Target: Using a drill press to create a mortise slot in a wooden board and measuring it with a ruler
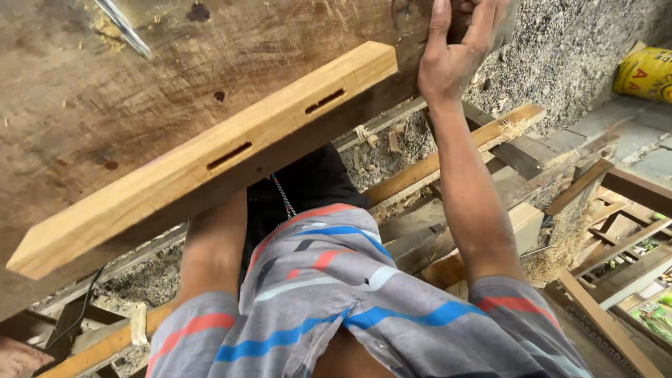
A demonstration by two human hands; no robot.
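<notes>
Your right hand (455,49) sits at the 1 o'clock part of the view, fingers curled over the near edge of the workbench (105,91) just beyond the end of the timber rail (210,154). It grips the bench edge, not the rail. Your left hand is hidden: the left forearm (213,252) runs up under the bench and the rail, so you cannot tell whether that hand is closed, relaxed or holding anything.

Location of the rail: it lies flat on the dark, scarred bench top, along its near edge, filling the middle of the view.

Orientation: its long axis runs from 8 o'clock to 1 o'clock. The square-cut end at 1 o'clock lies close to your right hand; the other end, at 8 o'clock, lies near the left border. Two narrow mortise slots (229,155) (325,101) are cut in the upper face, both in line with the long axis.

Handling judgement:
- Expect a rigid, solid piece of planed pale wood with noticeable weight for its size; it will not flex.
- Faces look smooth and dry, so grip should be secure, but the corners are sharp.
- Take hold across the width between or outside the two slots, never with fingertips in them.
- Lifted by one end, the length would likely lever downward; support it near the middle.

Surroundings: wood shavings (392,140) and loose offcut battens (448,157) lie below the bench, and a yellow sack (644,70) lies at 2 o'clock.
</notes>
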